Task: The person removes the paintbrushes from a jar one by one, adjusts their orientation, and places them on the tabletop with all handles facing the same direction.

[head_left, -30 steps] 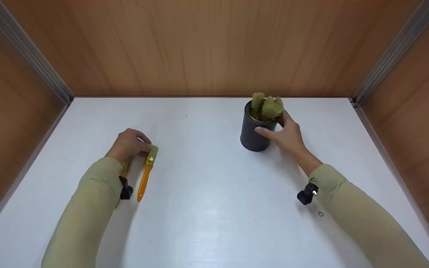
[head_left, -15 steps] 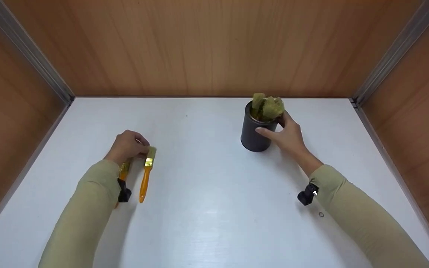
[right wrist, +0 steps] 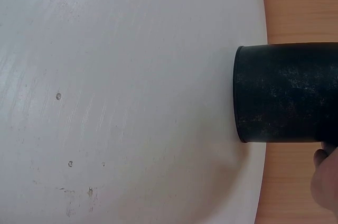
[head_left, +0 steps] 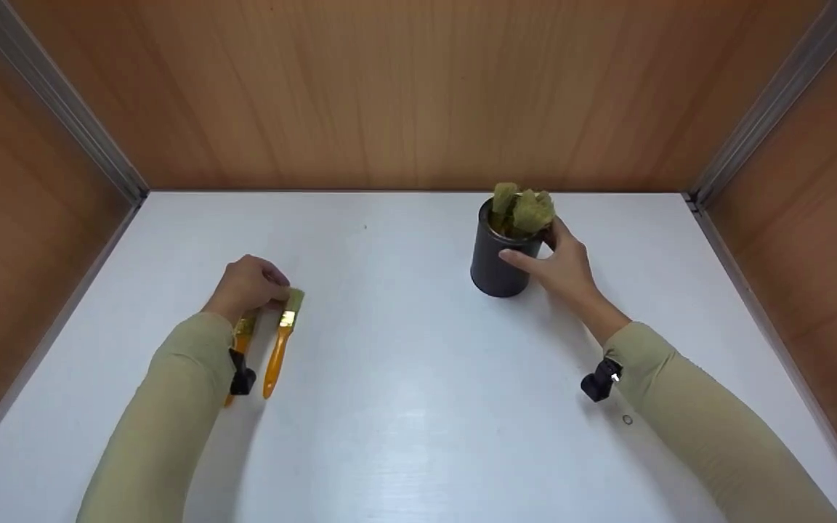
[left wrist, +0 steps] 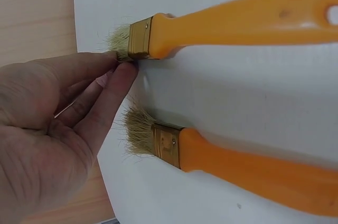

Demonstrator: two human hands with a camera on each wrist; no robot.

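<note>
I am pinching the bristle end of one orange-handled brush [head_left: 280, 343] between the thumb and fingertips of my left hand [head_left: 246, 285], in the left middle of the head view; a second brush [left wrist: 232, 166] is lying just beside it on the white worktop [head_left: 404, 407], partly under my sleeve. My right hand [head_left: 562, 263] is curling round the dark cup [head_left: 495, 256] at the upper right, which is already holding several brushes bristles-up. To do this well, I judge I should be gripping at the metal ferrule rather than the soft bristles, and keeping the cup steadied. I am seeing no brand, label or readable writing anywhere.
</note>
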